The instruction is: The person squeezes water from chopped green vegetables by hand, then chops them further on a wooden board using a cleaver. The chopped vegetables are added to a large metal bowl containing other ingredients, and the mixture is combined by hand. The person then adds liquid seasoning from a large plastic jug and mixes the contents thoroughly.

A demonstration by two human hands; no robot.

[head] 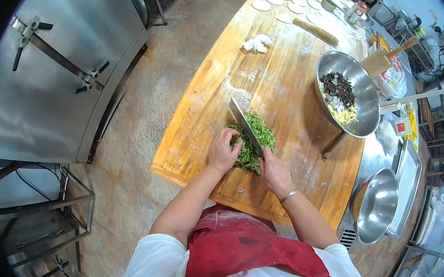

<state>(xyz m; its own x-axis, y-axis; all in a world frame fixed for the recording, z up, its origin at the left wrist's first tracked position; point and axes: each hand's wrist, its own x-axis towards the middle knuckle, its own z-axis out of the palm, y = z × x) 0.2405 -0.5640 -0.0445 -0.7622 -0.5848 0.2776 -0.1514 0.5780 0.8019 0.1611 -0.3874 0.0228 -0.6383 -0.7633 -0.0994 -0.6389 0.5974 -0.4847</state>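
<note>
My right hand (pixel 276 173) is closed around the handle of a broad-bladed cleaver (pixel 246 126), its blade standing over a pile of chopped leafy greens (pixel 261 134). At the pile's left edge rests my left hand (pixel 224 150), fingers curled against the greens, close to the blade. Both lie on a floured wooden work table (pixel 199 120). To the right stands a large steel bowl (pixel 364 93) with dark chopped bits, yellow bits that look like egg, and something whitish.
Flat dough rounds (pixel 261 5) cover the table's far end. Nearer are a crumpled white cloth or paper (pixel 257 44) and a ridged wooden stick (pixel 315 31). A wooden roller (pixel 377 62) lies behind the bowl. An empty steel bowl (pixel 377 207) and metal tray (pixel 406 187) sit at right.
</note>
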